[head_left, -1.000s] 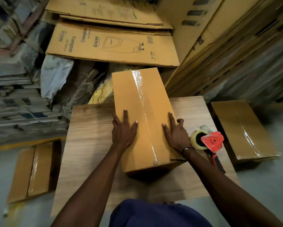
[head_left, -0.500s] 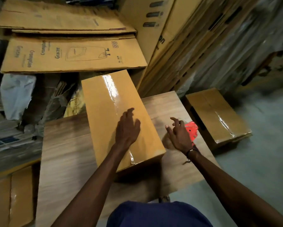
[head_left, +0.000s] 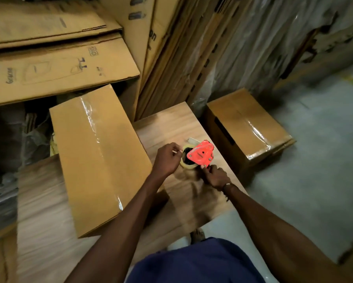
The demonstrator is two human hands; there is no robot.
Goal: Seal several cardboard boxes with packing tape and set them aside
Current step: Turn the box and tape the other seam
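Here, the dispenser (head_left: pixel 200 153) is held on the desk (head_left: pixel 179 123) by both hands. The right grip (head_left: pixel 216 176) is curled round its handle from the near side; the left grip (head_left: pixel 167 158) pinches at the tape roll (head_left: pixel 187 163) edge. A taped box (head_left: pixel 96 156) lies on the desk just left of the left grip, its far end overhanging. A second taped box (head_left: pixel 247 127) sits on the floor (head_left: pixel 314 170), beyond and right of the right grip. Flat cartons (head_left: pixel 55 72) are stacked further off.

Taped box (head_left: pixel 98 158) on table (head_left: pixel 41 201), left of tape dispenser (head_left: pixel 200 154); second box (head_left: pixel 247 127) on floor (head_left: pixel 314 160), right of table.
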